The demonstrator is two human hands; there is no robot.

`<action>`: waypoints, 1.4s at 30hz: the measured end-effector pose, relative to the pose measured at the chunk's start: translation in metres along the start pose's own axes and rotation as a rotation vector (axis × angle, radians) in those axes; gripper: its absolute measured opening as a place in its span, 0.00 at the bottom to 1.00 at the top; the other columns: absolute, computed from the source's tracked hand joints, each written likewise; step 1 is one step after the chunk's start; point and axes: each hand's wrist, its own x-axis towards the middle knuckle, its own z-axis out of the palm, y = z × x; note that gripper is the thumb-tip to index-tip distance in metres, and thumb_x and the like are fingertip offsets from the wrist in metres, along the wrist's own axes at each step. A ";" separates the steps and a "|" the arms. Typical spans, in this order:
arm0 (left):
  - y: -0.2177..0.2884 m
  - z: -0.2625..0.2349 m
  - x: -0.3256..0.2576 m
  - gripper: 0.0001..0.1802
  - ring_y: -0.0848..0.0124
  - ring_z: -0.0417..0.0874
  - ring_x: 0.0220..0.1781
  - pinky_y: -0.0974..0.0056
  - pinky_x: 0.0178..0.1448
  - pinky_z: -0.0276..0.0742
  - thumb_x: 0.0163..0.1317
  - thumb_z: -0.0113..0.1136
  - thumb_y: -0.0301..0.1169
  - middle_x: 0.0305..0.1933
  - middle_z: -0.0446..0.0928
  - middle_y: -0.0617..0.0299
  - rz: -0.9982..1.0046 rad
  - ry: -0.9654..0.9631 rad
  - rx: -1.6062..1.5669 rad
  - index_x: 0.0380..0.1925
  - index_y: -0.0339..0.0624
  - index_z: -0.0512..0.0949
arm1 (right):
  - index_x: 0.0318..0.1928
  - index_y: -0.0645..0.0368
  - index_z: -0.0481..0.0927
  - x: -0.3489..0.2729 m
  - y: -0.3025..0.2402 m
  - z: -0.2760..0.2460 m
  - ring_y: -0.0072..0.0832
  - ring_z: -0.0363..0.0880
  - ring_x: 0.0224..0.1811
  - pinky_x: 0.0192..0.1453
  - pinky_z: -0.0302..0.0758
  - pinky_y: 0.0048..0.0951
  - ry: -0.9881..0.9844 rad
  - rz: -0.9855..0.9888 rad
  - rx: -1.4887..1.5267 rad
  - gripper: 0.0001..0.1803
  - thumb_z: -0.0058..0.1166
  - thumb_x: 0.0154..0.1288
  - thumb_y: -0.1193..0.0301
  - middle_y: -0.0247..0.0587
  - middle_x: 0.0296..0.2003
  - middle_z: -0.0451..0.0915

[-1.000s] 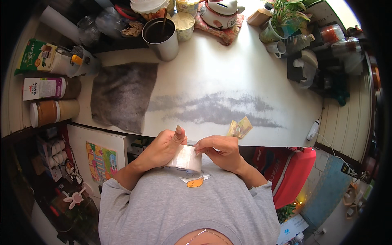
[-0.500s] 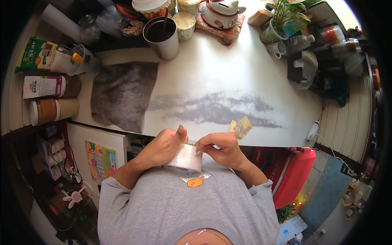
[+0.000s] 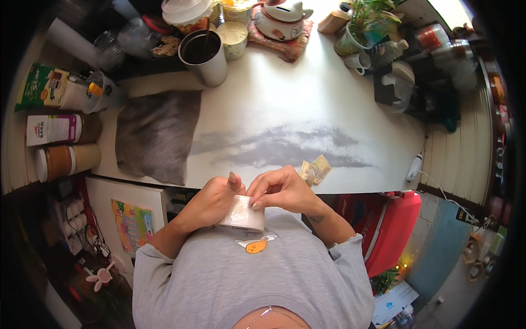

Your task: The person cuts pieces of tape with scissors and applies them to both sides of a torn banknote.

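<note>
A wide roll of clear, whitish tape (image 3: 244, 214) is held close in front of my grey shirt, just off the table's near edge. My left hand (image 3: 215, 198) wraps around its left side with the thumb sticking up. Over the roll's upper right side, my right hand (image 3: 283, 190) bends its fingers, and the thumb and fingertips pinch at the tape's surface. Whether a loose tape end is between them is too small to see. Beyond my right hand, folded yellowish banknotes (image 3: 320, 167) lie near the table's edge.
A dark grey cloth (image 3: 156, 134) lies on the white table (image 3: 279, 98) at left. Jars (image 3: 57, 163) line the left side. A metal tumbler (image 3: 211, 68), tubs and a cat-shaped coin bank (image 3: 279, 22) stand at the back. Potted plant (image 3: 350, 41) and plastic cups fill the far right.
My right hand has moved left and over the top of the roll, its fingers now further across the tape. My left hand keeps its hold. The whole view has shifted slightly.
</note>
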 end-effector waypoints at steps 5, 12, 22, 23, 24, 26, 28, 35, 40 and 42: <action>-0.004 0.001 0.003 0.42 0.81 0.67 0.24 0.73 0.29 0.66 0.61 0.27 0.69 0.20 0.67 0.69 0.010 0.016 0.015 0.18 0.40 0.71 | 0.29 0.62 0.81 -0.002 -0.006 0.003 0.22 0.77 0.38 0.42 0.75 0.24 0.034 0.006 -0.205 0.03 0.61 0.56 0.77 0.38 0.34 0.81; -0.007 0.008 0.030 0.42 0.81 0.70 0.22 0.74 0.26 0.65 0.64 0.28 0.68 0.21 0.71 0.68 -0.059 0.087 -0.258 0.20 0.42 0.75 | 0.29 0.58 0.72 0.001 -0.010 -0.008 0.32 0.69 0.55 0.57 0.67 0.34 0.068 -0.288 -0.459 0.06 0.55 0.61 0.73 0.40 0.49 0.72; -0.042 0.005 0.061 0.38 0.61 0.71 0.56 0.60 0.58 0.68 0.59 0.46 0.65 0.54 0.67 0.50 0.768 0.504 -0.080 0.51 0.40 0.66 | 0.32 0.62 0.70 0.029 0.004 -0.015 0.31 0.79 0.43 0.50 0.76 0.28 0.365 -0.391 -0.138 0.08 0.48 0.69 0.73 0.45 0.37 0.80; -0.032 -0.004 0.049 0.41 0.59 0.70 0.57 0.58 0.59 0.67 0.56 0.51 0.64 0.55 0.66 0.50 0.856 0.576 0.244 0.54 0.40 0.65 | 0.32 0.64 0.70 0.031 0.006 -0.013 0.30 0.80 0.38 0.46 0.77 0.28 0.453 -0.448 -0.267 0.06 0.49 0.67 0.75 0.45 0.34 0.80; -0.022 -0.009 0.040 0.44 0.57 0.68 0.59 0.56 0.61 0.66 0.53 0.57 0.64 0.57 0.64 0.49 0.932 0.640 0.573 0.56 0.39 0.63 | 0.32 0.64 0.70 0.033 0.004 -0.012 0.31 0.80 0.37 0.45 0.76 0.29 0.500 -0.478 -0.404 0.06 0.49 0.66 0.76 0.45 0.34 0.80; -0.021 0.000 0.032 0.52 0.55 0.66 0.61 0.54 0.65 0.62 0.39 0.74 0.51 0.58 0.63 0.50 0.820 0.564 0.626 0.60 0.39 0.59 | 0.32 0.65 0.71 0.038 0.003 -0.006 0.32 0.79 0.35 0.43 0.76 0.30 0.570 -0.523 -0.675 0.04 0.51 0.64 0.78 0.46 0.33 0.79; -0.028 0.021 0.043 0.50 0.57 0.66 0.62 0.55 0.66 0.62 0.36 0.79 0.41 0.58 0.63 0.51 0.768 0.606 0.550 0.59 0.38 0.61 | 0.33 0.64 0.72 0.044 0.010 -0.005 0.35 0.79 0.34 0.40 0.75 0.31 0.607 -0.502 -0.735 0.03 0.53 0.61 0.79 0.46 0.32 0.79; -0.048 0.019 0.048 0.58 0.56 0.66 0.62 0.55 0.64 0.65 0.35 0.80 0.43 0.58 0.64 0.49 0.571 0.534 0.366 0.63 0.38 0.54 | 0.30 0.64 0.72 0.054 0.037 -0.006 0.29 0.76 0.32 0.39 0.73 0.28 0.739 -0.562 -0.709 0.04 0.54 0.60 0.80 0.42 0.32 0.77; -0.061 0.014 0.054 0.57 0.57 0.66 0.63 0.56 0.65 0.64 0.36 0.80 0.42 0.58 0.64 0.48 0.534 0.480 0.289 0.64 0.37 0.55 | 0.31 0.64 0.71 0.058 0.052 -0.009 0.36 0.73 0.30 0.35 0.72 0.32 0.796 -0.537 -0.699 0.04 0.53 0.56 0.82 0.45 0.31 0.74; -0.064 0.014 0.054 0.56 0.57 0.66 0.63 0.56 0.66 0.64 0.37 0.79 0.41 0.58 0.64 0.49 0.523 0.459 0.269 0.63 0.37 0.56 | 0.31 0.64 0.71 0.057 0.056 -0.008 0.36 0.73 0.30 0.35 0.72 0.32 0.813 -0.532 -0.686 0.04 0.52 0.56 0.83 0.45 0.31 0.74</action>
